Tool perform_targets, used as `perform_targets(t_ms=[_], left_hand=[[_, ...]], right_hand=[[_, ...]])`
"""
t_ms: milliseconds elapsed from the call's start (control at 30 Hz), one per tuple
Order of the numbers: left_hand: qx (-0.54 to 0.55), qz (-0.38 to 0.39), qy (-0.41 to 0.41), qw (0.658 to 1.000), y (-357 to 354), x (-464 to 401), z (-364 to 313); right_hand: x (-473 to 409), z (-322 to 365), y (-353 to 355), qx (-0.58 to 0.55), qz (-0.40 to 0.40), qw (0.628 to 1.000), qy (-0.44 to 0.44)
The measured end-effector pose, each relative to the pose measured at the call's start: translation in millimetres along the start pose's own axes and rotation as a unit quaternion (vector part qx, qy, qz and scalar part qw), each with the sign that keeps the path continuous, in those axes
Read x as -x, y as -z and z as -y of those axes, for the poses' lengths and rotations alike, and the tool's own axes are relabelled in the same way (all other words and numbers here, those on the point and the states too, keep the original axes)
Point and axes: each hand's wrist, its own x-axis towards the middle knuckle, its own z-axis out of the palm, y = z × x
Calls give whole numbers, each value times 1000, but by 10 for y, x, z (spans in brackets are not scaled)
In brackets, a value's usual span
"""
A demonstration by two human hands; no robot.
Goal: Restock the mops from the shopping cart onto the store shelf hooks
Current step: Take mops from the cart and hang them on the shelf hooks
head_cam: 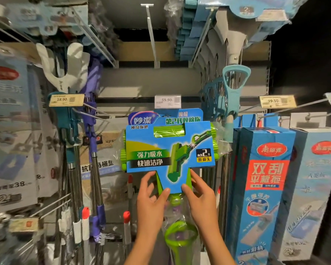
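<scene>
Both of your hands hold the green sponge mop [170, 150] by the narrow lower tab of its blue card sleeve, head upward, directly in front of the shelf bay beneath the 59.90 price tag [167, 101]. The top edge of the card sits just under that tag, so the step in hand is judged to be threading the card's hanging slot onto the hook. The hook itself is hidden behind the card, so you cannot tell from here whether the slot is already engaged.

To do this well, keep the card square to the shelf and level across its width, and raise it only enough for the slot to meet the hook tip. Then push straight back, so that the thin card does not buckle. Guide the pole, with its green loop handle [181, 237] below your wrists, clear of the neighbouring chrome handles [75, 180] and the blue boxed mop [266, 180] on the right.

Your left hand [151, 199] pinches the tab's left edge, thumb on the printed face and fingers curled behind. Your right hand [200, 196] mirrors it on the right edge, thumb forward and fingers wrapped round the back. Both are closed firmly on the card; neither is spread or idle.
</scene>
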Motion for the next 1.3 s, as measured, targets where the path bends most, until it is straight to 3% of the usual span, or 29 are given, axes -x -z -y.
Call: perform_targets(t_ms=[1300], left_hand=[[-26,63,20,997,185,-546,260]], right_hand=[[-282,-291,-359,30,-54,998,-21]])
